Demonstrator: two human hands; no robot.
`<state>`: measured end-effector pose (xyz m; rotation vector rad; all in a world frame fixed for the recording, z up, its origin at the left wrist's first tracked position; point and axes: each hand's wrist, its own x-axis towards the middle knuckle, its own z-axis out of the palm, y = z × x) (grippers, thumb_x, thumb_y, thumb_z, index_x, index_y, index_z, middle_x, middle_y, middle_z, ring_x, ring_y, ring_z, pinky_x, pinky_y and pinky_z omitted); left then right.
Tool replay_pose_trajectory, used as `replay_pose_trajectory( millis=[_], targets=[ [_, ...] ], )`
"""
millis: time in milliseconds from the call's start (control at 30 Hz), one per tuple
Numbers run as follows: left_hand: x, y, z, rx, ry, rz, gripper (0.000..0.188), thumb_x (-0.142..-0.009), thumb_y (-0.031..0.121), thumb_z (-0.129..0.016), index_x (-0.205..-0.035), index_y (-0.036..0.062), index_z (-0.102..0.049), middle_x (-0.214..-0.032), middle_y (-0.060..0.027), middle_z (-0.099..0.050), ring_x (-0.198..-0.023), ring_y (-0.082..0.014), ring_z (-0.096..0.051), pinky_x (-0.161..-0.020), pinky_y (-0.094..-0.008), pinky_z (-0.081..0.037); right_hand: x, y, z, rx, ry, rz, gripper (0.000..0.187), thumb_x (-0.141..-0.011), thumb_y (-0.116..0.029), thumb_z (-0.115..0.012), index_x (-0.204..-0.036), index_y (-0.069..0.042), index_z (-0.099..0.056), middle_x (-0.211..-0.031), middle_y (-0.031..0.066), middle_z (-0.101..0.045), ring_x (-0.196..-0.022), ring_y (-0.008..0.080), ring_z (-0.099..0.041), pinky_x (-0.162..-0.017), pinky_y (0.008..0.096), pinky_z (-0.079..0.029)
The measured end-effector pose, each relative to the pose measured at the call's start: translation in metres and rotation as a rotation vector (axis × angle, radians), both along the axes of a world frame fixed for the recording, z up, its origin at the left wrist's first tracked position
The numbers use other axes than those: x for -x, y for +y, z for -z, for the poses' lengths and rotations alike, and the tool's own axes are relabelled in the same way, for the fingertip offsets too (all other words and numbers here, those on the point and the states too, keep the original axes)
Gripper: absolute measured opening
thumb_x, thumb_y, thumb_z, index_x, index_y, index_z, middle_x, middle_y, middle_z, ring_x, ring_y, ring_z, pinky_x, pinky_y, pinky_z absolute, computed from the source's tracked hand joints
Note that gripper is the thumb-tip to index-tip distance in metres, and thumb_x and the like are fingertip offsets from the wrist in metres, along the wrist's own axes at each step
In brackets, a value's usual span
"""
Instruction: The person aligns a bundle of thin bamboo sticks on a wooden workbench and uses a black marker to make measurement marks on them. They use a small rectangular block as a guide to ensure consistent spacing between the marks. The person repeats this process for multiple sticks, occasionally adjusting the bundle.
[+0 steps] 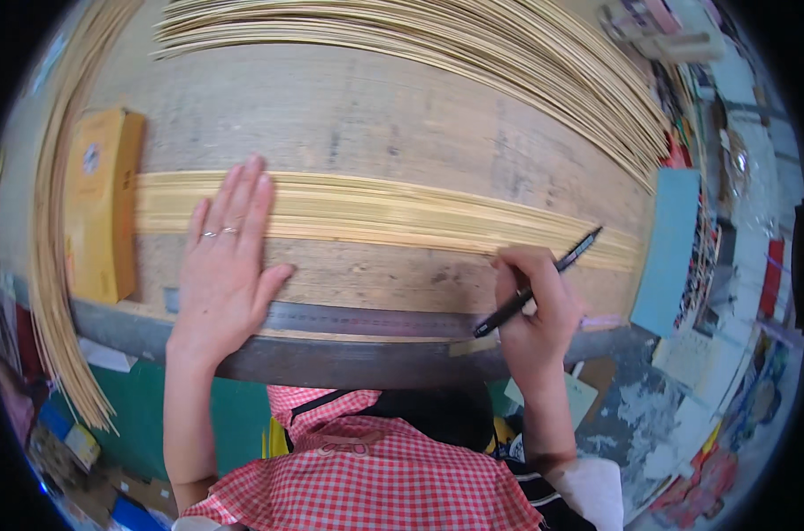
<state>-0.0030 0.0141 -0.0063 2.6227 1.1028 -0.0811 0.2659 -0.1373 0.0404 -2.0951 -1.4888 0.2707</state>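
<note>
A flat row of thin, pale bamboo strips (pixel 375 208) lies side by side across the wooden table. My left hand (pixel 228 243) rests palm down on the strips near their left end, fingers stretched out and two rings on them. In my right hand (pixel 539 296) a black marker pen (pixel 517 310) is gripped, slanting up to the right. That hand is at the near edge of the strips, toward their right end; its fingertips seem to touch them, though I cannot tell for sure.
A yellow box (pixel 105 208) stands at the strips' left end, a blue block (pixel 668 252) at their right. A long ruler (pixel 367 320) lies along the table's front edge. More strips (pixel 420 44) lie loose at the back, and a bundle (pixel 52 265) hangs over the left side.
</note>
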Motion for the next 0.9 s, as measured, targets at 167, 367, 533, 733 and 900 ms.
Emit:
replay_pose_trajectory(
  millis=[167, 367, 533, 733, 900],
  targets=[
    [0.003, 0.000, 0.001, -0.066, 0.019, 0.016, 0.082, -0.095, 0.040, -0.047, -0.163, 0.0062, -0.017, -0.170, -0.0135, -0.019, -0.157, -0.0310, -0.016, -0.127, -0.0481, -0.011, -0.036, -0.027, -0.010, 0.028, 0.058, 0.025, 0.019, -0.083, 0.005, -0.073, -0.099, -0.001, -0.065, -0.086, 0.0143, -0.068, -0.077, 0.0312, -0.070, -0.068, 0.0334, -0.053],
    [0.003, 0.000, 0.003, -0.119, -0.005, 0.040, 0.080, -0.096, 0.040, -0.050, -0.163, 0.0061, -0.021, -0.169, -0.0127, -0.022, -0.157, -0.0308, -0.020, -0.125, -0.0496, -0.016, -0.029, -0.078, -0.009, 0.270, 0.078, -0.277, 0.031, -0.074, -0.001, -0.077, -0.103, -0.002, -0.067, -0.105, 0.0132, -0.065, -0.091, 0.0332, -0.067, -0.072, 0.0391, -0.054],
    [0.005, 0.001, 0.004, -0.082, 0.007, 0.035, 0.081, -0.097, 0.041, -0.046, -0.163, 0.0052, -0.016, -0.170, -0.0142, -0.019, -0.157, -0.0314, -0.017, -0.126, -0.0487, -0.012, -0.015, -0.071, 0.002, 0.255, -0.072, -0.467, 0.026, -0.074, -0.005, -0.071, -0.100, -0.003, -0.066, -0.103, 0.0130, -0.062, -0.090, 0.0305, -0.063, -0.074, 0.0399, -0.052],
    [0.003, 0.001, 0.000, -0.063, 0.018, 0.025, 0.084, -0.094, 0.040, -0.052, -0.163, 0.0048, -0.019, -0.170, -0.0138, -0.020, -0.157, -0.0320, -0.018, -0.126, -0.0490, -0.015, -0.007, -0.042, 0.001, 0.196, -0.143, -0.637, 0.023, -0.075, -0.005, -0.068, -0.097, 0.000, -0.063, -0.100, 0.0137, -0.062, -0.081, 0.0281, -0.063, -0.065, 0.0377, -0.050],
    [0.005, 0.001, -0.002, -0.051, -0.017, 0.017, 0.086, -0.092, 0.041, -0.056, -0.162, 0.0050, -0.020, -0.169, -0.0135, -0.021, -0.156, -0.0324, -0.020, -0.125, -0.0499, -0.016, 0.004, 0.021, 0.005, -0.030, 0.001, -0.767, 0.023, -0.076, -0.005, -0.066, -0.099, 0.001, -0.062, -0.099, 0.0125, -0.061, -0.079, 0.0284, -0.064, -0.063, 0.0389, -0.051]
  ],
)
